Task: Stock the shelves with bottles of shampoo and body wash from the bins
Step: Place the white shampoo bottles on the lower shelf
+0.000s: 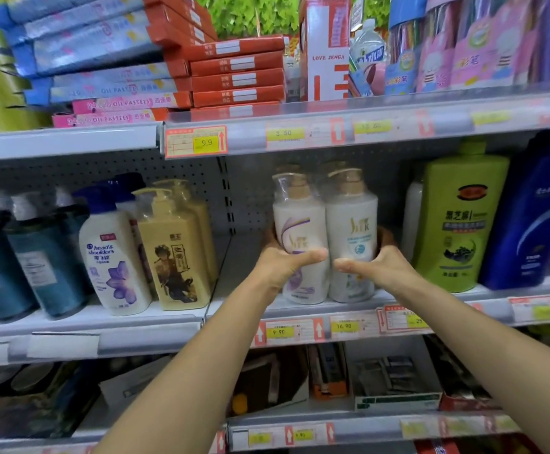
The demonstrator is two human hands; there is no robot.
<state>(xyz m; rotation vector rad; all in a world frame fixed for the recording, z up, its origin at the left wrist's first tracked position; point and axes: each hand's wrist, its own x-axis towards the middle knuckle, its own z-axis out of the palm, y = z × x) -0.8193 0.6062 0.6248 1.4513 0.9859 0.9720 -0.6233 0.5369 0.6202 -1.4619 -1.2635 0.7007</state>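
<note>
Two white pump bottles stand upright side by side on the middle shelf (234, 309). The left white bottle (296, 221) has a purple swirl; my left hand (283, 262) grips it, thumb across its front and fingers round its left side. The right white bottle (352, 221) has a pale blue label; my right hand (381, 267) grips it the same way from the right. Both bottles have tan pumps under clear wrap. Their bases rest on or just above the shelf, near its front edge.
A yellow bottle (175, 253), a Head & Shoulders bottle (113, 260) and teal bottles (51, 263) stand to the left, across a shelf gap. A green bottle (460, 221) and a blue bottle (529, 224) stand close on the right. Boxes fill the upper shelf (349, 122).
</note>
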